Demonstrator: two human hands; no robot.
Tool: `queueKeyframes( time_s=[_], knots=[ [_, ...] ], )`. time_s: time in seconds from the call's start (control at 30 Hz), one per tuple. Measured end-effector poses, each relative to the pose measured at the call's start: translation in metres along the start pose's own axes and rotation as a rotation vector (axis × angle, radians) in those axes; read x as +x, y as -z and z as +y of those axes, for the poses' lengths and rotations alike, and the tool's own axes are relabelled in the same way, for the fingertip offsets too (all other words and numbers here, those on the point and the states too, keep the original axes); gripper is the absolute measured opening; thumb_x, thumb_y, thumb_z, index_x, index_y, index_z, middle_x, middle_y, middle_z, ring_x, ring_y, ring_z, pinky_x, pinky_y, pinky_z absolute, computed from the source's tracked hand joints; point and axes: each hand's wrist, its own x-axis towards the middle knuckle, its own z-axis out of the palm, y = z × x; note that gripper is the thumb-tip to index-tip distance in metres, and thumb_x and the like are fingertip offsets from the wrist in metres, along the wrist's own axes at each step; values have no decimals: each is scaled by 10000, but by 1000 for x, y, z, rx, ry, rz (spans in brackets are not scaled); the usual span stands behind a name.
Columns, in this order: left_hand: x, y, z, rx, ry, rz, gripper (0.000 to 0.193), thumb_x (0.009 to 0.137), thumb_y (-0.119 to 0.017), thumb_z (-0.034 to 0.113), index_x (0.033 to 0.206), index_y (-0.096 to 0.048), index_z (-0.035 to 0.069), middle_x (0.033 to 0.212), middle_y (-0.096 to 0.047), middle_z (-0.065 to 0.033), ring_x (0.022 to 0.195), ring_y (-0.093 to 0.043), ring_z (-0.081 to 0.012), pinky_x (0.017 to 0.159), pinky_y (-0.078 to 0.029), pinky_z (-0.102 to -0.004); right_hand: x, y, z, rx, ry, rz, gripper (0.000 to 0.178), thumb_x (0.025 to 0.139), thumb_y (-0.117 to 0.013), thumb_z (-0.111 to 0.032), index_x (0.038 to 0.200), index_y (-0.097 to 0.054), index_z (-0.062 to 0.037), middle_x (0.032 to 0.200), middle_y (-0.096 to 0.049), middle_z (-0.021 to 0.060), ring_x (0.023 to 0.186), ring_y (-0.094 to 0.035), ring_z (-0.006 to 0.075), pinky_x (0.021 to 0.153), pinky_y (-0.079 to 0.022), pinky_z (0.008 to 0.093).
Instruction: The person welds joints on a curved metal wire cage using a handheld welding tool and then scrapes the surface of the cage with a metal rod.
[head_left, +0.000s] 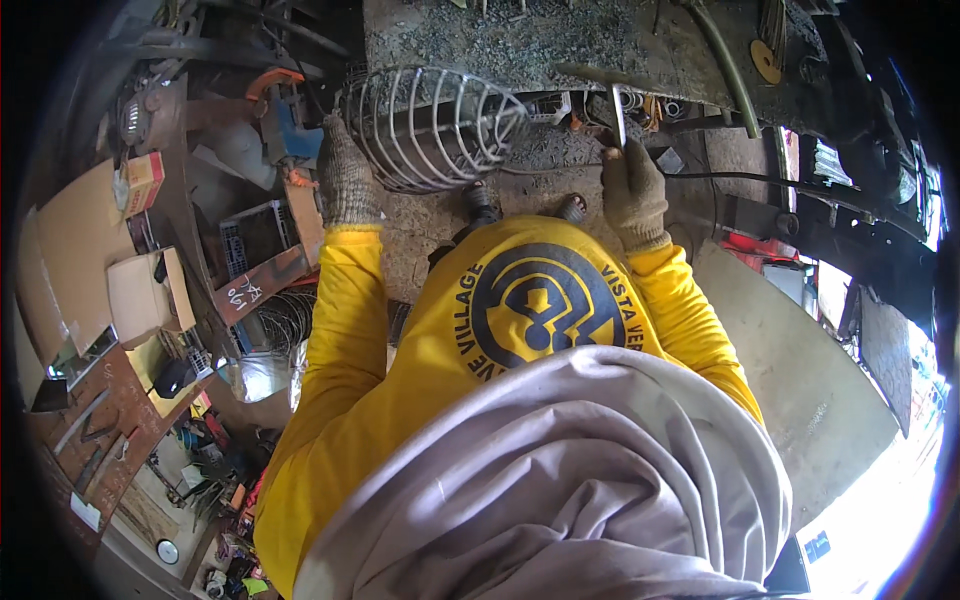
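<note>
My left hand (347, 178), in a grey knitted glove, is closed on the left end of a wire cage (440, 130). The cage is made of bent metal rods and tapers to a rounded tip at the right. It lies sideways at the near edge of the worktable (480, 45), though I cannot tell whether it rests on it. My right hand (635, 195), gloved too, grips the pale handle of a hammer (617, 115). The hammer's narrow, dark head is over the table edge, to the right of the cage tip and apart from it.
Dark grit covers the tabletop. A bent bar (725, 65) and a brownish disc (765, 62) lie at its right. A blue tool with an orange part (290, 125) stands beside my left hand. Cardboard boxes (148, 290) are at the left, a large sheet (790, 350) at the right.
</note>
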Motion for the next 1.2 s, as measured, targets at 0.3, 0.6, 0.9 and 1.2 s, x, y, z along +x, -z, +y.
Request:
queueKeyframes(
  time_s=[0.3, 0.6, 0.9, 1.2],
  knots=[
    [-57, -3, 91, 389, -788, -58, 432, 1048, -493, 341, 1238, -621, -26, 1243, -639, -231, 1128, -629, -333, 978, -465, -393, -18, 4, 34, 22, -140, 90, 226, 990, -574, -269, 935, -606, -53, 722, -593, 160, 645, -585, 349, 621, -461, 418],
    [-110, -22, 127, 479, -951, -37, 419, 1036, -539, 360, 1146, -657, -26, 1103, -687, -150, 1018, -629, -232, 904, -471, -357, -17, 5, 24, 129, -168, 96, 264, 1008, -563, -275, 1070, -660, -38, 782, -644, 136, 681, -604, 227, 658, -479, 354],
    [-138, -29, 134, 547, -1046, -119, 361, 1009, -601, 285, 1103, -670, -58, 1046, -712, -164, 997, -680, -246, 891, -512, -346, -19, 0, 40, 93, -239, 47, 329, 996, -566, -310, 1118, -665, -21, 894, -684, 217, 843, -673, 371, 744, -502, 404],
    [-143, -43, 146, 765, -992, -102, 408, 1010, -581, 375, 1082, -687, -13, 960, -718, -177, 872, -686, -267, 770, -502, -367, -29, -2, 46, 79, -136, 54, 317, 981, -578, -300, 1122, -645, -24, 893, -675, 249, 891, -663, 442, 747, -512, 458]
  ],
)
